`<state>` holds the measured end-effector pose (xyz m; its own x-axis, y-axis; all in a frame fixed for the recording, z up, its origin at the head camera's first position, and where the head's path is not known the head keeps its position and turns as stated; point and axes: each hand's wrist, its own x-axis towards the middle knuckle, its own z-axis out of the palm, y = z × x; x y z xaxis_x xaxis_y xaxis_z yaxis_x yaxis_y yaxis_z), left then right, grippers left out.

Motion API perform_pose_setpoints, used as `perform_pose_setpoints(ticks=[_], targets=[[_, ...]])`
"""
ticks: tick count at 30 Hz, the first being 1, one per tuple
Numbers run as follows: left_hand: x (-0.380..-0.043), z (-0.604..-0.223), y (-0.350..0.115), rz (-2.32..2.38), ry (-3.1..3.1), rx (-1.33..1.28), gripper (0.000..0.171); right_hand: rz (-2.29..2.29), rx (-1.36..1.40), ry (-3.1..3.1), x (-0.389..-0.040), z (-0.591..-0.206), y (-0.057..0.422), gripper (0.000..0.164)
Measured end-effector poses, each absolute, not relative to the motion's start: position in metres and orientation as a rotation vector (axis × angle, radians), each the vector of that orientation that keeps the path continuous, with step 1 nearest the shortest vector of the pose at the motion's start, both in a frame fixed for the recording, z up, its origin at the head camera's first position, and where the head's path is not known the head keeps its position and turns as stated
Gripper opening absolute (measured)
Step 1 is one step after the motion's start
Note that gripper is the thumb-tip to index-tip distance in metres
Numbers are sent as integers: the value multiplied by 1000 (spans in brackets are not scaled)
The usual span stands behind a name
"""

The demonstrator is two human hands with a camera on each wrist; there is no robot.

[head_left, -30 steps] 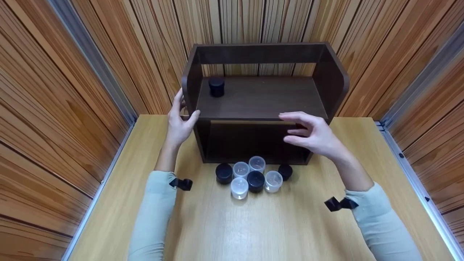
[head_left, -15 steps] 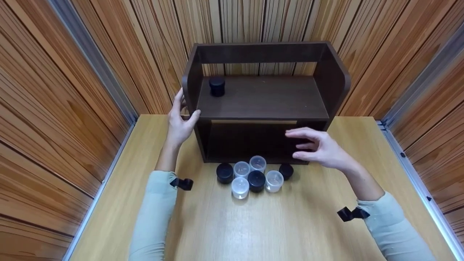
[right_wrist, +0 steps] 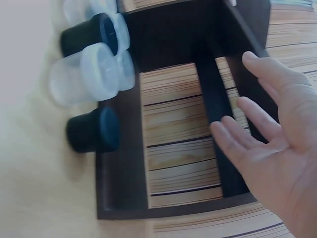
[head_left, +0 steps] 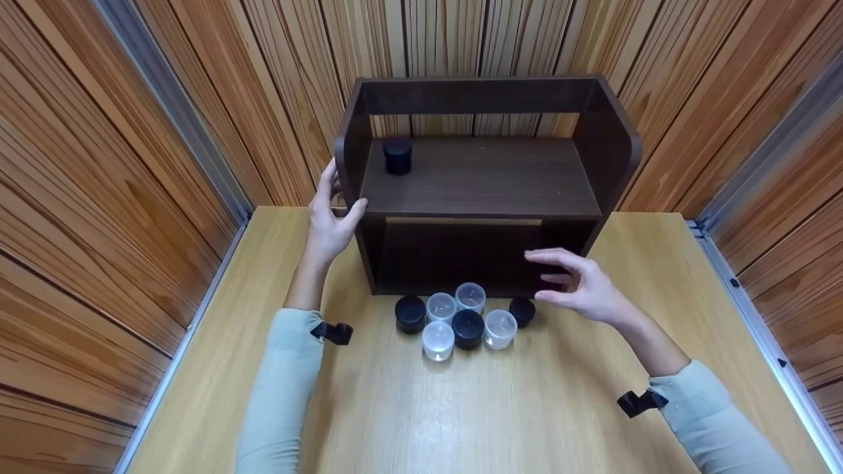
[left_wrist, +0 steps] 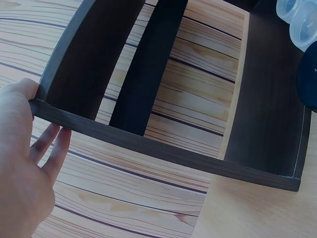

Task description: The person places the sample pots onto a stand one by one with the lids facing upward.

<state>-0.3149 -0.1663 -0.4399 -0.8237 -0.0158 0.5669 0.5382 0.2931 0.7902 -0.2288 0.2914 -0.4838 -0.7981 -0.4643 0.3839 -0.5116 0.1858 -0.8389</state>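
A: From the fingertips out, how placed on each side?

B: On the left hand [head_left: 329, 227], pinching the left side panel [head_left: 352, 145] of the dark shelf unit [head_left: 487, 191], with thumb at the near edge; on the right hand [head_left: 586, 289], curved and wide apart, holding nothing

A: And just changed?

B: Lowered on the right, from about the height of the upper board to just right of the rightmost black jar [head_left: 522, 312], not touching; unaltered on the left. Seems to mean steadying on the left, leaving the right free among the jars

A: Standing where, pointing which way?

B: Upright on the far part of the table [head_left: 421, 421], just beyond the clustered black jars and clear jars [head_left: 438, 341]. Opens toward the near side, with long axis running left to right; bears another black jar [head_left: 398, 157] up top, toward the left
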Motion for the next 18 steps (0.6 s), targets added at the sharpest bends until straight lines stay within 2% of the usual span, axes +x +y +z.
perform_pose_setpoints(ticks=[10, 18], targets=[[-314, -440, -167, -1549, -2118, -460, 80, 1754, 1026, -2347, -230, -519, 298, 69], [-313, -440, -167, -1545, -2106, -466, 80, 1826, 937, -2391, -230, -545, 300, 68]])
